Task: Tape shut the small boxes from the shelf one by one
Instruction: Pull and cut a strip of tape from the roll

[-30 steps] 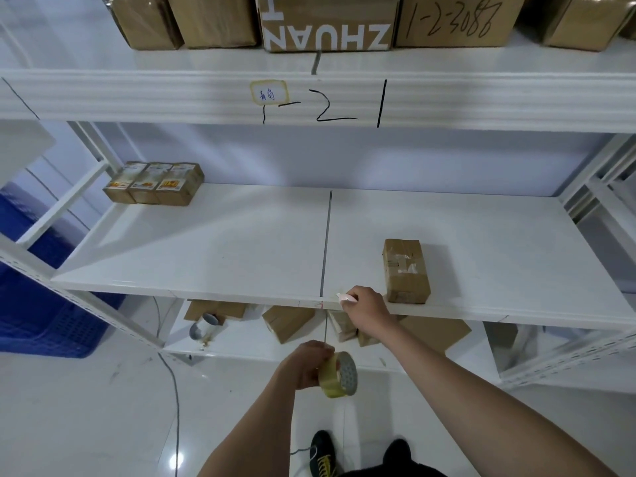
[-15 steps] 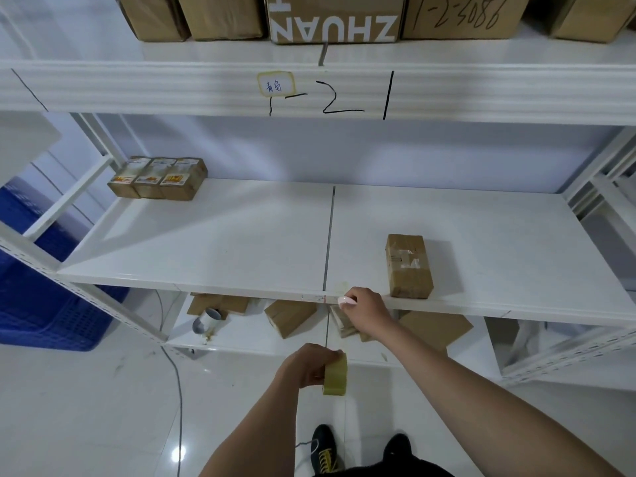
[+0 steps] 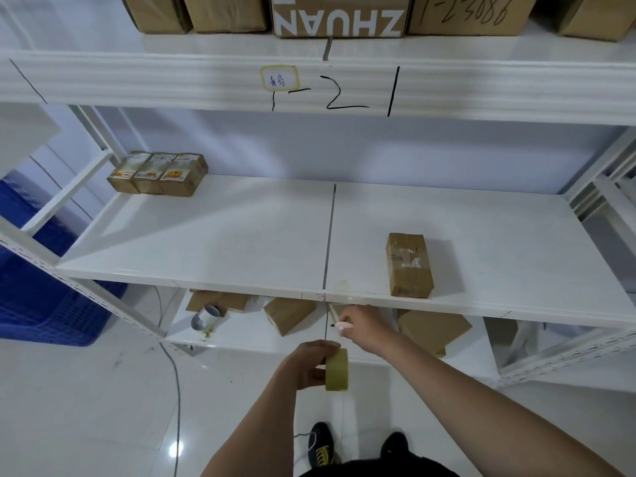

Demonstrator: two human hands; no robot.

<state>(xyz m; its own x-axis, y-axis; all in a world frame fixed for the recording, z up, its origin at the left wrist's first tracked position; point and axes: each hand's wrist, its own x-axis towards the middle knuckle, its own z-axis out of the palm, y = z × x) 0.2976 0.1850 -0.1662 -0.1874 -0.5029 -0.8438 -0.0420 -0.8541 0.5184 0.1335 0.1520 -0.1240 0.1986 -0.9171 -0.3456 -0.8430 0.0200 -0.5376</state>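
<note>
A small brown box [image 3: 409, 265], wrapped in tape, lies on the white middle shelf [image 3: 241, 242] near its front edge, right of the centre seam. Three more small boxes [image 3: 158, 173] stand in a row at the shelf's back left. My left hand [image 3: 304, 368] grips a yellowish tape roll [image 3: 336, 370] below the shelf edge. Just above it and below the edge, my right hand [image 3: 363, 327] holds a small white tool [image 3: 341, 326] with a dark tip. A short piece of tape [image 3: 342, 286] sticks to the shelf front by the seam.
Large cartons [image 3: 337, 15] fill the top shelf. The lower shelf [image 3: 241, 335] carries several brown boxes and a grey tape roll [image 3: 205, 317]. A blue crate [image 3: 38, 290] sits on the floor at left, and a cable [image 3: 177, 390] runs across the tiles. My shoes [image 3: 321, 444] are below.
My right hand has dropped from the shelf's front edge to just below it. The tape roll in my left hand has turned edge-on.
</note>
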